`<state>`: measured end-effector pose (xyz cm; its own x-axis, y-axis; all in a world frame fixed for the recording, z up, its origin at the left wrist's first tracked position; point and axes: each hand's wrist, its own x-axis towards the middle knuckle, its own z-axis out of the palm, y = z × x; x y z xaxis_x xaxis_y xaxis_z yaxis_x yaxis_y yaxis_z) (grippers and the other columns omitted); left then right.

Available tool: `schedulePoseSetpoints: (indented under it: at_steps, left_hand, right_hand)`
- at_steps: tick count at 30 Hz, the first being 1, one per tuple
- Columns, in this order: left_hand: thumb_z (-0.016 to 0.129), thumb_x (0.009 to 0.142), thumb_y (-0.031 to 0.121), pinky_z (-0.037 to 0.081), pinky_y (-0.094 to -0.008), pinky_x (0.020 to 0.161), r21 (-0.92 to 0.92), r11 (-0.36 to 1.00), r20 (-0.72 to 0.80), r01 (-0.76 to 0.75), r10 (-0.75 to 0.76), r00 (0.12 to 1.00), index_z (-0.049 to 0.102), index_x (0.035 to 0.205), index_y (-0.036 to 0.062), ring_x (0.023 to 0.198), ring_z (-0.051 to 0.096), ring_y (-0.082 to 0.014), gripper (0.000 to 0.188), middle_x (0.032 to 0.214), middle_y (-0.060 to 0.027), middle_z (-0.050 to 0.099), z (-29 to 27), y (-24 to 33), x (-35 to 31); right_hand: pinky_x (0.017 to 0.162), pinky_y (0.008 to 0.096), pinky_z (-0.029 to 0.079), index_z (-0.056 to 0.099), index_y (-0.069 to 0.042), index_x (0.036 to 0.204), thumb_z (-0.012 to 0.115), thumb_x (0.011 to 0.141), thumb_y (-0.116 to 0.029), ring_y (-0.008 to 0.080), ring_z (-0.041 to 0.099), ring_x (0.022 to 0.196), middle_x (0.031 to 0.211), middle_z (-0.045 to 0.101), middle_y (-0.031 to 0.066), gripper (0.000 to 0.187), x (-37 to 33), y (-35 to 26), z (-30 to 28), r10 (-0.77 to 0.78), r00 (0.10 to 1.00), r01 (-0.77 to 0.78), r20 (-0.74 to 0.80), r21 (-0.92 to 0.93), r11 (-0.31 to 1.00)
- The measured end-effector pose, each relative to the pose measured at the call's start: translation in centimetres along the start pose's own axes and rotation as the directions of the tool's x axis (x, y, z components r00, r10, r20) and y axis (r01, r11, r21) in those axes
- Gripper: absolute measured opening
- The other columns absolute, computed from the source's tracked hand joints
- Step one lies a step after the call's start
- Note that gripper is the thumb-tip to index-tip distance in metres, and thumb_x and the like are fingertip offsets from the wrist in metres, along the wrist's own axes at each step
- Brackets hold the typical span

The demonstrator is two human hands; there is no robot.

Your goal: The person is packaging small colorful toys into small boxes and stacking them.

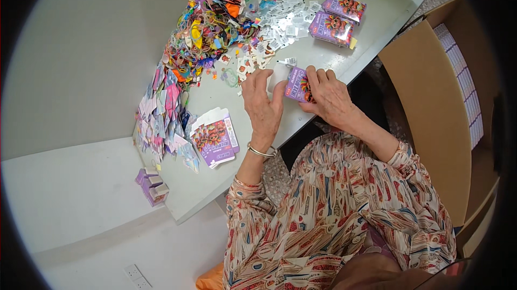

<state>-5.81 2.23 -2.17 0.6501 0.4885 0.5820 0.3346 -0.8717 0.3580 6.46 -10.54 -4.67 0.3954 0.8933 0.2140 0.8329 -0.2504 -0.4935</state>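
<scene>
A small purple box (297, 85) with a colourful cartoon picture is gripped in my right hand (331, 96), fingers over its right side and thumb at its lower edge. A white flap (277, 76) stands out at its left end. Beside that flap is my left hand (261, 108), thumb and fingers apart; whether it touches the flap is hard to tell. Just beyond the hands lie small printed paper pieces (250, 63) and a heap of small silvery-white packets (285, 23). A stack of flattened purple cartons (215, 140) lies left of my left hand.
A large heap of colourful bands and trinkets (202, 34) runs along the wall, with pastel pointed pieces (167, 104) nearer me. Two purple boxes (332, 27) lie at the far right. Small purple boxes (153, 186) sit by the left edge. An open carton (431, 101) stands right.
</scene>
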Motion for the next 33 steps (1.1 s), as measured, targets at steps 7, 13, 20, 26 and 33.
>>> schedulePoseSetpoints:
  at_steps: [7, 13, 20, 26, 33]
  left_hand:
    - [0.07, 0.081, 0.006, 0.05, -0.0261, 0.06, -0.405, 0.769, 0.392, 0.494, -0.342, 0.854, 0.046, 0.119, 0.0015, 0.075, 0.061, -0.0134, 0.045, 0.103, -0.0124, 0.061, 1.0, -1.0, -0.8]
    - [0.066, 0.082, 0.001, 0.052, -0.0245, 0.058, -0.538, 0.379, 0.634, 0.753, -0.406, 0.658, 0.041, 0.117, -0.001, 0.074, 0.064, -0.0129, 0.042, 0.095, -0.0119, 0.063, 2.5, -1.9, -0.6]
    - [0.063, 0.084, 0.001, 0.053, -0.0233, 0.054, -0.58, 0.299, 0.633, 0.758, -0.421, 0.65, 0.044, 0.113, -0.0031, 0.068, 0.063, -0.0107, 0.035, 0.082, -0.0078, 0.064, 2.6, -2.8, -1.0]
    - [0.066, 0.086, 0.005, 0.052, -0.0215, 0.061, -0.614, 0.223, 0.609, 0.758, -0.477, 0.633, 0.056, 0.099, -0.0022, 0.065, 0.06, -0.0086, 0.018, 0.076, -0.0045, 0.063, 1.9, -4.5, -1.0]
    - [0.068, 0.086, 0.007, 0.041, -0.0175, 0.052, -0.624, 0.318, 0.597, 0.714, -0.396, 0.698, 0.058, 0.09, 0.0016, 0.062, 0.055, -0.0039, 0.013, 0.073, 0.0009, 0.062, 3.6, -3.5, -1.4]
  right_hand:
    - [0.074, 0.0332, 0.049, 0.04, 0.002, 0.125, 0.082, 0.06, -0.017, 0.0273, 0.052, 0.089, 0.096, 0.051, 0.0133, 0.079, 0.3, 0.3, -1.5, -0.103, 0.993, 0.089, -0.056, -0.206, 0.974]
    - [0.076, 0.034, 0.048, 0.04, 0.001, 0.127, 0.079, 0.059, -0.012, 0.028, 0.05, 0.091, 0.097, 0.05, 0.013, 0.079, 1.2, 0.5, -2.8, -0.241, 0.97, 0.22, -0.017, -0.356, 0.908]
    - [0.076, 0.0351, 0.048, 0.042, 0.0, 0.124, 0.08, 0.059, -0.014, 0.0284, 0.05, 0.091, 0.095, 0.052, 0.0128, 0.077, 1.2, 0.5, -3.4, -0.185, 0.979, 0.199, 0.086, -0.206, 0.958]
    - [0.076, 0.0356, 0.049, 0.043, 0.0, 0.123, 0.082, 0.06, -0.017, 0.0288, 0.051, 0.092, 0.095, 0.052, 0.0123, 0.076, 1.3, 1.0, -3.6, -0.148, 0.985, 0.165, 0.088, -0.227, 0.96]
    - [0.076, 0.0359, 0.049, 0.042, -0.001, 0.124, 0.082, 0.061, -0.02, 0.0287, 0.05, 0.093, 0.096, 0.052, 0.0126, 0.078, 1.3, 0.1, -3.7, -0.146, 0.98, 0.173, 0.134, -0.217, 0.961]
